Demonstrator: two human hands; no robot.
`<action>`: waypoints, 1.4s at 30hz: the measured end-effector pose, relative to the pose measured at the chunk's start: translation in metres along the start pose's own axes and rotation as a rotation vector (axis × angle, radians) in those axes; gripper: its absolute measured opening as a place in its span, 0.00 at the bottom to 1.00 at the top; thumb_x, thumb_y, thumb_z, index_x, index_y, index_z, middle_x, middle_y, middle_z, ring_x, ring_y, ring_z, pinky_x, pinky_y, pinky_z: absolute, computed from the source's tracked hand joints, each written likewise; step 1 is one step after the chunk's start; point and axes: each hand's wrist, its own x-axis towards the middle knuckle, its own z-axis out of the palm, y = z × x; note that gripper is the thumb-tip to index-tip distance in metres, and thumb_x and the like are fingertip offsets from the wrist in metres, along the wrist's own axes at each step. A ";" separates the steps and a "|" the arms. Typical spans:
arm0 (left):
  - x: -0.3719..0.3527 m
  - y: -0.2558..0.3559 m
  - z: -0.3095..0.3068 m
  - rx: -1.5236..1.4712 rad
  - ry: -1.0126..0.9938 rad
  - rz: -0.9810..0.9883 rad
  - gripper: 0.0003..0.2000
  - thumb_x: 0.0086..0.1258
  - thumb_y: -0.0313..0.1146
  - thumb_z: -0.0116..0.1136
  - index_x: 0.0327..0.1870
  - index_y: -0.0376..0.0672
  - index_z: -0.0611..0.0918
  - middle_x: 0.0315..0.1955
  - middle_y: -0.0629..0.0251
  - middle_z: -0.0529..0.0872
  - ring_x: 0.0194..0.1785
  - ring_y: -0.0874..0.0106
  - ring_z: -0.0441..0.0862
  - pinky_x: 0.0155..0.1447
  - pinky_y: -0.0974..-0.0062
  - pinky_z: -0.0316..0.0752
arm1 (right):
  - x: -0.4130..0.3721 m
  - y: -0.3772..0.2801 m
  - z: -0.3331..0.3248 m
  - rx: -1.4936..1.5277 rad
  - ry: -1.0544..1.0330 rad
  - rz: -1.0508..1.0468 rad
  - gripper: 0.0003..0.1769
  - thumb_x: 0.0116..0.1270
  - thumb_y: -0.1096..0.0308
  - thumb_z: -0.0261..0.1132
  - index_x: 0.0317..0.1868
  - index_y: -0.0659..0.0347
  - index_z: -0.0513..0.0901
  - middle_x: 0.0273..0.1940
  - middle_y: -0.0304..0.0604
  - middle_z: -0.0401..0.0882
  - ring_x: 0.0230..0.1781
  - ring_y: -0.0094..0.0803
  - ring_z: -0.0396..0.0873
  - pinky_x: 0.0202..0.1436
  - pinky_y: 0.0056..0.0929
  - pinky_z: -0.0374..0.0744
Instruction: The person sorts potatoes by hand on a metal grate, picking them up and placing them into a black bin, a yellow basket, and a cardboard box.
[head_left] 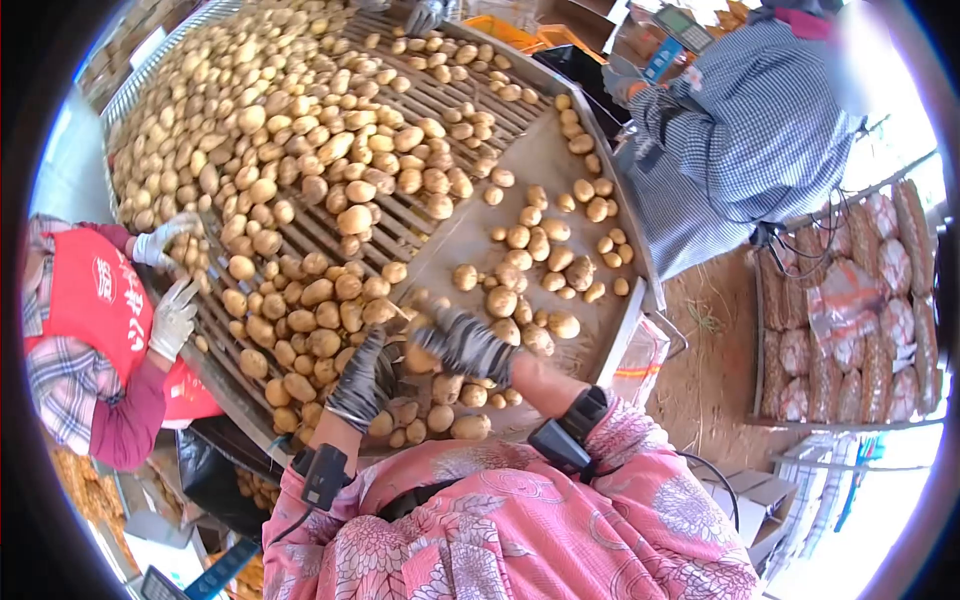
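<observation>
Potatoes (325, 290) lie in a thick layer over a slatted metal table (400, 225), with fewer on its smooth plate (450, 245). Near the table's front edge is my left hand (365, 385), in a black and grey glove, its fingers against the potatoes; whether it grips one is unclear. Just to the right, my right hand (470, 345), in a striped glove, is closed round a potato (420, 357), its fingertips blurred. Several potatoes (440, 400) lie between and below the two hands.
At the left, a person in a red apron (100, 300) reaches over the potatoes with white gloves. Another in a checked garment (740, 130) stands at the upper right. A gloved hand (425, 15) shows at the top. Filled sacks (850, 310) are stacked at the right.
</observation>
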 end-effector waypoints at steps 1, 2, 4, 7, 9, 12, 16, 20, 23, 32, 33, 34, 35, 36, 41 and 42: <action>-0.004 0.002 0.007 0.006 0.005 0.004 0.24 0.68 0.53 0.53 0.55 0.44 0.75 0.41 0.65 0.82 0.43 0.68 0.81 0.48 0.67 0.79 | -0.003 -0.004 0.000 -0.011 -0.028 -0.094 0.31 0.66 0.52 0.61 0.61 0.64 0.68 0.40 0.59 0.80 0.40 0.50 0.80 0.47 0.38 0.77; -0.006 0.000 0.011 0.011 0.012 0.008 0.25 0.65 0.54 0.57 0.53 0.43 0.75 0.40 0.66 0.82 0.42 0.70 0.80 0.47 0.68 0.78 | -0.006 -0.006 -0.002 -0.022 -0.059 -0.187 0.32 0.65 0.50 0.61 0.62 0.63 0.68 0.41 0.61 0.80 0.44 0.53 0.79 0.51 0.40 0.75; 0.021 -0.030 -0.048 0.210 0.006 0.173 0.24 0.65 0.51 0.58 0.52 0.42 0.75 0.39 0.64 0.82 0.42 0.68 0.80 0.46 0.67 0.79 | 0.018 0.077 -0.008 -0.132 -0.081 -0.024 0.28 0.59 0.74 0.63 0.62 0.61 0.69 0.41 0.49 0.82 0.44 0.33 0.80 0.48 0.29 0.77; 0.022 -0.037 -0.085 0.153 -0.019 0.158 0.21 0.64 0.48 0.61 0.50 0.42 0.75 0.37 0.61 0.82 0.40 0.64 0.81 0.44 0.65 0.79 | -0.004 0.095 -0.108 -0.598 0.387 0.208 0.20 0.59 0.62 0.63 0.51 0.60 0.78 0.39 0.57 0.80 0.42 0.44 0.80 0.43 0.35 0.78; 0.001 -0.023 -0.057 -0.129 -0.094 -0.101 0.20 0.64 0.50 0.59 0.45 0.42 0.76 0.33 0.58 0.81 0.36 0.61 0.81 0.39 0.61 0.78 | -0.029 0.116 -0.150 -0.755 0.609 0.463 0.29 0.57 0.52 0.65 0.56 0.58 0.74 0.46 0.59 0.79 0.48 0.48 0.78 0.49 0.40 0.76; 0.001 -0.026 -0.052 -0.228 -0.031 -0.144 0.20 0.66 0.52 0.56 0.43 0.43 0.76 0.31 0.59 0.81 0.33 0.60 0.80 0.37 0.58 0.78 | -0.030 0.121 -0.160 -0.619 0.452 0.789 0.33 0.56 0.48 0.66 0.58 0.58 0.72 0.51 0.57 0.77 0.54 0.49 0.75 0.57 0.39 0.74; -0.001 -0.014 -0.028 -0.300 -0.049 -0.116 0.20 0.68 0.54 0.51 0.38 0.44 0.76 0.30 0.58 0.81 0.33 0.58 0.81 0.32 0.60 0.79 | -0.021 0.150 -0.154 -0.441 0.467 0.522 0.40 0.53 0.53 0.72 0.63 0.60 0.67 0.56 0.59 0.74 0.57 0.50 0.73 0.61 0.41 0.70; -0.001 -0.016 -0.025 -0.293 -0.050 -0.020 0.17 0.68 0.48 0.51 0.37 0.41 0.76 0.32 0.56 0.80 0.34 0.55 0.81 0.33 0.59 0.79 | -0.018 0.145 -0.138 0.294 0.347 0.548 0.37 0.55 0.59 0.73 0.62 0.59 0.66 0.53 0.49 0.77 0.47 0.40 0.81 0.35 0.33 0.85; -0.003 -0.020 -0.027 -0.324 -0.223 0.016 0.13 0.65 0.41 0.51 0.40 0.39 0.76 0.31 0.57 0.79 0.36 0.57 0.79 0.40 0.56 0.78 | -0.029 0.099 -0.113 0.949 0.067 0.128 0.36 0.60 0.63 0.69 0.66 0.58 0.62 0.53 0.42 0.76 0.44 0.33 0.81 0.26 0.28 0.85; -0.027 0.017 0.039 0.681 -0.056 0.286 0.23 0.75 0.46 0.45 0.61 0.38 0.72 0.55 0.66 0.77 0.57 0.77 0.72 0.64 0.78 0.65 | -0.007 -0.026 -0.042 0.855 -0.370 -0.078 0.49 0.60 0.37 0.62 0.70 0.63 0.56 0.52 0.50 0.76 0.44 0.32 0.80 0.37 0.23 0.81; -0.030 0.018 0.039 0.630 -0.067 0.311 0.23 0.75 0.46 0.45 0.61 0.38 0.72 0.55 0.66 0.77 0.57 0.76 0.72 0.65 0.78 0.65 | -0.005 -0.025 -0.041 0.847 -0.379 -0.079 0.49 0.60 0.37 0.62 0.70 0.63 0.56 0.52 0.50 0.76 0.44 0.32 0.80 0.37 0.23 0.81; -0.031 0.020 0.039 0.583 -0.081 0.335 0.23 0.75 0.47 0.45 0.61 0.37 0.73 0.55 0.67 0.77 0.57 0.76 0.72 0.65 0.78 0.65 | 0.000 -0.020 -0.040 0.703 -0.337 -0.118 0.45 0.62 0.38 0.60 0.68 0.63 0.59 0.51 0.49 0.76 0.42 0.29 0.80 0.38 0.21 0.80; -0.023 0.013 0.034 0.369 -0.112 0.290 0.23 0.75 0.47 0.44 0.60 0.37 0.73 0.54 0.66 0.78 0.57 0.76 0.73 0.65 0.78 0.65 | 0.002 -0.019 -0.039 0.561 -0.288 -0.155 0.42 0.64 0.39 0.58 0.67 0.63 0.62 0.50 0.48 0.77 0.39 0.26 0.80 0.39 0.20 0.80; -0.022 0.008 0.027 0.369 -0.115 0.291 0.23 0.75 0.47 0.44 0.60 0.37 0.73 0.54 0.66 0.78 0.57 0.76 0.73 0.65 0.78 0.65 | 0.000 -0.020 -0.038 0.559 -0.286 -0.155 0.42 0.64 0.39 0.58 0.67 0.63 0.62 0.50 0.48 0.77 0.39 0.26 0.80 0.39 0.20 0.80; -0.034 0.010 0.033 0.338 -0.043 0.392 0.23 0.74 0.48 0.46 0.58 0.36 0.74 0.51 0.65 0.79 0.53 0.75 0.74 0.62 0.78 0.67 | -0.009 -0.038 -0.029 0.330 -0.185 -0.161 0.36 0.65 0.46 0.61 0.63 0.64 0.67 0.54 0.44 0.75 0.52 0.29 0.73 0.58 0.29 0.71; -0.034 0.010 0.033 0.440 0.012 0.442 0.23 0.74 0.48 0.46 0.58 0.36 0.74 0.51 0.65 0.79 0.53 0.75 0.74 0.61 0.78 0.68 | -0.009 -0.039 -0.023 0.359 -0.183 -0.320 0.36 0.64 0.49 0.65 0.63 0.64 0.67 0.54 0.43 0.75 0.56 0.30 0.71 0.62 0.31 0.69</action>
